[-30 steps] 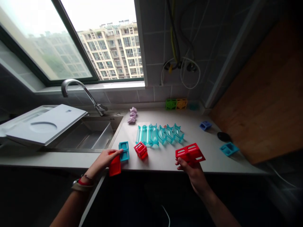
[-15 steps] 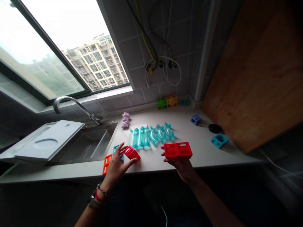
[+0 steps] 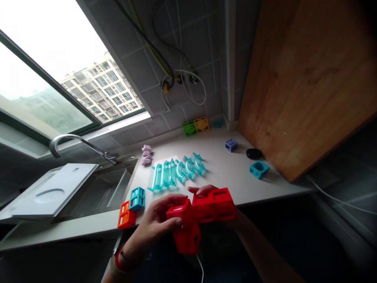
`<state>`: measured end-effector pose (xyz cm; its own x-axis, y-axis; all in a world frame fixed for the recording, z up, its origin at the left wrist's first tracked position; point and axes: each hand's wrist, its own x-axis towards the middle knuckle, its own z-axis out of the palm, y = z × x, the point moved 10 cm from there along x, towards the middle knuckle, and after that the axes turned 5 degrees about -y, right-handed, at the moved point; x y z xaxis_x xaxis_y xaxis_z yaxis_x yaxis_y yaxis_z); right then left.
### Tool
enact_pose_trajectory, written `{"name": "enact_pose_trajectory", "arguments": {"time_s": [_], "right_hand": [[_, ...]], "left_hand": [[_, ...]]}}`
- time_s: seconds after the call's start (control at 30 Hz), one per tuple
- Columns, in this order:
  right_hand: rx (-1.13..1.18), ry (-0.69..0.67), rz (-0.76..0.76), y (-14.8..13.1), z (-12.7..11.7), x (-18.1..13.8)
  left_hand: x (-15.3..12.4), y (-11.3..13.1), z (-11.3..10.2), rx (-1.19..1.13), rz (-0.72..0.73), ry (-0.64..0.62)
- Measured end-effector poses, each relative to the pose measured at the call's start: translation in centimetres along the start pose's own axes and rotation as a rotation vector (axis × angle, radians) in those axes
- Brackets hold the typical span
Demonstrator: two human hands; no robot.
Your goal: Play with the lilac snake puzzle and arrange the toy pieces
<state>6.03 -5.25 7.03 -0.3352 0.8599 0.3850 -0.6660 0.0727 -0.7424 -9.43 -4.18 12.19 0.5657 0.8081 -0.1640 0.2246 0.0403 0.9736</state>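
In front of the counter edge, my left hand (image 3: 156,218) grips a red openwork toy block (image 3: 186,237) between thumb and fingers. My right hand (image 3: 204,190) is closed round a longer red openwork block (image 3: 216,206), mostly behind it. The two red pieces meet or nearly meet; whether they are joined I cannot tell. To the left, a cyan block (image 3: 137,198) stands against an orange block (image 3: 126,215) at the counter's front edge. Beyond my hands lie several straight translucent teal pieces (image 3: 163,175) and several curved teal pieces (image 3: 190,169).
A sink (image 3: 125,184) with a faucet (image 3: 79,139) and a white panel (image 3: 55,192) is at left. Lilac pieces (image 3: 146,154), green (image 3: 189,128) and yellow blocks (image 3: 202,124) stand further back. A purple block (image 3: 231,144), black object (image 3: 253,153) and blue block (image 3: 259,169) lie right.
My left hand has lifted its red block off the counter and brought it right, to the one in my right hand. The view has shifted to the right.
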Motion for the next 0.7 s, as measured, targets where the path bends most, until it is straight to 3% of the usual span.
{"name": "enact_pose_trajectory", "arguments": {"time_s": [0.13, 0.53, 0.7], "right_hand": [[0.053, -0.049, 0.021, -0.5, 1.2, -0.2], [-0.063, -0.168, -0.036, -0.9, 2.6, -0.1], [-0.063, -0.135, 0.004, -0.6, 2.7, -0.3]], "left_hand": [[0.6, 0.6, 1.5, -0.091, 0.002, -0.044], [-0.4, 0.5, 2.2, -0.216, 0.059, 0.009], [-0.8, 0.6, 3.1, -0.240, 0.045, 0.006]]}}
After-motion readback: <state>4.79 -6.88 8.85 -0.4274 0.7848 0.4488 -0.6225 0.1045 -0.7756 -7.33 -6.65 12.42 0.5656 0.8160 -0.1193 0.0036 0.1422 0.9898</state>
